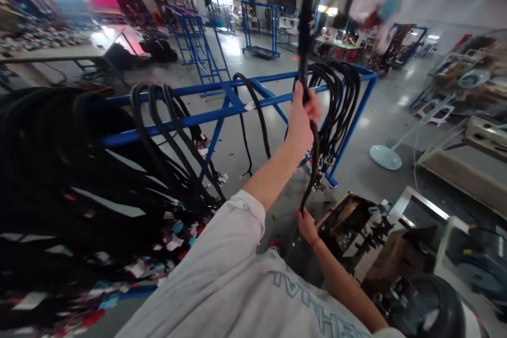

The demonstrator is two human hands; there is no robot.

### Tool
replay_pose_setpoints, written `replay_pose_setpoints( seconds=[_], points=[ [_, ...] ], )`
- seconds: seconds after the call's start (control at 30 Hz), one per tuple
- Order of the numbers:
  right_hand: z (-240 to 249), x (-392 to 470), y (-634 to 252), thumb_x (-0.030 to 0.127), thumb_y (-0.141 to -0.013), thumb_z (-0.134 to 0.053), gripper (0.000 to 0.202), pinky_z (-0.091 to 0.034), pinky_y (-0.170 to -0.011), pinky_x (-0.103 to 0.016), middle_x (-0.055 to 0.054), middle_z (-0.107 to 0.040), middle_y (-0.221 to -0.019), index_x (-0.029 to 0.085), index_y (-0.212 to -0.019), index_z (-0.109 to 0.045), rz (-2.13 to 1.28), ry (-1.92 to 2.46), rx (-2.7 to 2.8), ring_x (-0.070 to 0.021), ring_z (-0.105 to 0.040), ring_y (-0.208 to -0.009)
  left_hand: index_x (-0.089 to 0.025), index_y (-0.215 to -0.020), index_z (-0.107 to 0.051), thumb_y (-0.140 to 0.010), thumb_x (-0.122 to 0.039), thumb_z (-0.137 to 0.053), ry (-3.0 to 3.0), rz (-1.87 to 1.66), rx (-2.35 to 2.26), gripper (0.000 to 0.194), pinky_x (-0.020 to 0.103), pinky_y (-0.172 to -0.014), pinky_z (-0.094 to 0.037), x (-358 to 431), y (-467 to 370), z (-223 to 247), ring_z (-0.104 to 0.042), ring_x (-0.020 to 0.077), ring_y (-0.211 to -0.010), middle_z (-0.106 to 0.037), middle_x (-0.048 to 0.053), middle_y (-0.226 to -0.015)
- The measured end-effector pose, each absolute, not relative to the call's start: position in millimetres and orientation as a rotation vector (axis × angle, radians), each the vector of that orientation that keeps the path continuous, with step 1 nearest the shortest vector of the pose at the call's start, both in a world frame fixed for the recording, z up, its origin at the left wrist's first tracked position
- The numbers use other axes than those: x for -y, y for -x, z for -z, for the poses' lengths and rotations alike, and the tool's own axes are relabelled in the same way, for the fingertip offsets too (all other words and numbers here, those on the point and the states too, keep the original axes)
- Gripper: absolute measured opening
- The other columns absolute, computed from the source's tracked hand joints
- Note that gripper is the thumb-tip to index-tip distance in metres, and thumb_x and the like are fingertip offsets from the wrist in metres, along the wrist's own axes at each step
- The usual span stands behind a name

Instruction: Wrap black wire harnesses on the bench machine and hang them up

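Observation:
A long black wire harness [315, 158] runs between my two hands and continues upward past the top of the view, where it is blurred. My left hand [301, 121] is raised at the blue rack [233, 111] with its fingers wrapped round the harness. Lower down, my right hand [308, 226] grips the harness near its bottom end, where small pale tips dangle. Behind my left hand, several black harnesses [343, 95] hang over the rack's right end. More harnesses [158, 116] are draped over its left part, with coloured connectors and tags [174, 237] at their lower ends.
An open cardboard box [344, 216] and metal frames [420, 206] stand on the floor to the right, near a dark round machine part [423, 306]. A white-based stand [385, 157] is farther right. Beyond are other blue racks [259, 26] and a work table [55, 53].

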State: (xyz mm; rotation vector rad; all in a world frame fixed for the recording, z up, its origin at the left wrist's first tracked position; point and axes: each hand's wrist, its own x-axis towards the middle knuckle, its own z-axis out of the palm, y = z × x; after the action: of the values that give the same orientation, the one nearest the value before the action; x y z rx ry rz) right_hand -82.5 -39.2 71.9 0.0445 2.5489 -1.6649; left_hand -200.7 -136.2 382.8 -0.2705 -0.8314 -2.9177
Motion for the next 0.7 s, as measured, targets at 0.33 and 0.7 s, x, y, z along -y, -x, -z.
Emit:
replay_pose_setpoints(
  seconds=[0.33,0.7],
  points=[
    [-262,100,304,0.059,-0.083,-0.053,0.040,-0.043,-0.056,-0.023,-0.002,-0.062,-0.074,0.019,-0.090,-0.054,2.077,0.429,-2.504,-0.0117,-0.057,-0.061,-0.023,-0.097,-0.060,-0.085,-0.044,-0.060,0.150,2.173,1.284,0.024,0.024,-0.077,-0.044,229,162,-258,-0.059,0.0140,-0.091,-0.062,0.004,-0.103],
    [-294,132,265,0.047,-0.088,-0.051,0.029,-0.049,-0.079,-0.035,-0.007,-0.061,-0.084,0.018,-0.090,-0.057,1.897,0.631,-2.903,-0.0187,-0.059,-0.081,-0.020,-0.062,-0.052,-0.086,-0.065,-0.040,0.081,2.427,1.868,0.053,0.026,-0.054,-0.039,237,186,-170,-0.044,0.0124,-0.053,-0.046,-0.001,-0.054]
  ],
)
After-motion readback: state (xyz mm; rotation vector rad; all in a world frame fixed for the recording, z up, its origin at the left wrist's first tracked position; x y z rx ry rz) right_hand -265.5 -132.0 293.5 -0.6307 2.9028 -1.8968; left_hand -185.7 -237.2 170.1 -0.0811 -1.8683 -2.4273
